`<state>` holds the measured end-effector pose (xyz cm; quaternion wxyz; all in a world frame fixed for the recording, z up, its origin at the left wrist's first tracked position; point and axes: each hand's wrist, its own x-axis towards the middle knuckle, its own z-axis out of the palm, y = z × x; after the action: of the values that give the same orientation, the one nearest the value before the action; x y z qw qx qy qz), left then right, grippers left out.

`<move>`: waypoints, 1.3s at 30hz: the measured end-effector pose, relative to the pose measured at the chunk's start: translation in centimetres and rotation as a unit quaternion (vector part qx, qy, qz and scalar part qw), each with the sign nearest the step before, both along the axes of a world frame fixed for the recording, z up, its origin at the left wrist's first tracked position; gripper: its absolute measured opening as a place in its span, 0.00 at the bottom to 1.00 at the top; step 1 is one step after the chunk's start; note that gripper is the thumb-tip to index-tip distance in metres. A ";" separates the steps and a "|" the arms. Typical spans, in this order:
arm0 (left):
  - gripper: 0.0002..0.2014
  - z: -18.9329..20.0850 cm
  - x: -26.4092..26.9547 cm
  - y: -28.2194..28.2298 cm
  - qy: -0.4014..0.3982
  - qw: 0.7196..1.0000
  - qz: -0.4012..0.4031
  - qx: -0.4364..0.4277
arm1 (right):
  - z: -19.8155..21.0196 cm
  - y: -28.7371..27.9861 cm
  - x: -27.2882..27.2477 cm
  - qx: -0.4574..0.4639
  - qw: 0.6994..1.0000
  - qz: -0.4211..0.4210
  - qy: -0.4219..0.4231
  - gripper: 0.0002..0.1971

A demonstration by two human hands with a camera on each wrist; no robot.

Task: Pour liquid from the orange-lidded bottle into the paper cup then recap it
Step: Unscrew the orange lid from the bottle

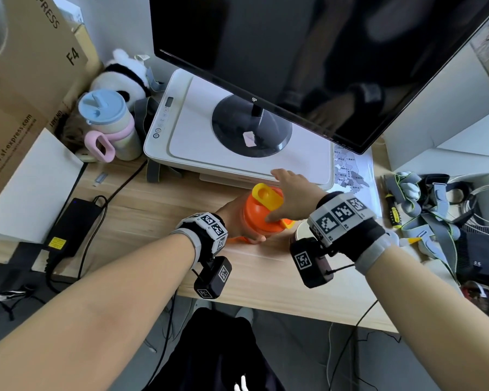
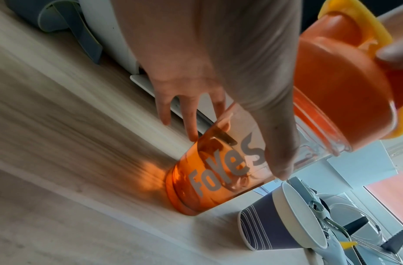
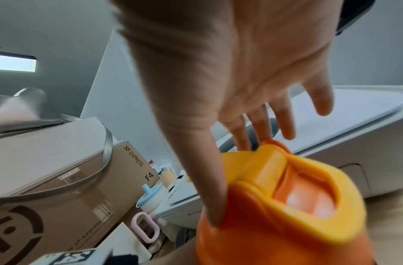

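Left hand (image 2: 207,68): it grips the bottle (image 2: 209,179) at the body, with the thumb in front and the fingers behind.
Right hand (image 3: 241,71): it lies over the lid (image 3: 252,242) with the fingers straight and spread. Only the thumb touches the side of the lid, and it clasps nothing.
Lid: it sits on the bottle with its yellow loop (image 1: 266,196) raised. I cannot tell if the spout is closed.
Bottle: it stands on its base on the counter (image 1: 141,210), just in front of the printer (image 1: 198,108). The wall is tinted orange, so I cannot read the liquid level.
Cup (image 2: 264,231): it is upright just right of the bottle, below the right wrist. Its inside is hidden.
Stage: the scene fits a lid about to come off as well as one just put back after pouring.
Risk, cup: it looks light, and the right wrist with its camera hangs just above it. I think a careless drop or swing of this arm could knock it over.
Risk, bottle: if the left grip is loose while the lid is worked, the bottle may turn or slide into the cup.
Risk, spill: a badly seated lid could leak when the bottle is tilted.
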<state>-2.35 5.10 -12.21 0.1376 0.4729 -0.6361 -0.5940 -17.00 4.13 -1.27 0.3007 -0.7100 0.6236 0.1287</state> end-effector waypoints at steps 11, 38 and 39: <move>0.45 0.5 -0.2 0.3 0.028 1.000 0.002 -0.004 | 0.6 1.5 0.3 -0.042 0.991 -0.010 -0.127 0.15; 0.40 1.0 -0.2 0.8 0.077 0.997 0.005 0.019 | -0.2 2.7 0.6 -0.059 0.987 -0.080 -0.123 0.24; 0.39 0.9 -0.1 0.8 0.074 0.997 0.008 0.027 | -0.5 3.0 0.8 -0.069 0.986 -0.111 -0.103 0.33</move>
<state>-2.48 5.93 -11.28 0.1761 0.4366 -0.6039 -0.6431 -16.21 7.12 -1.76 0.3258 -0.6652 0.6715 -0.0227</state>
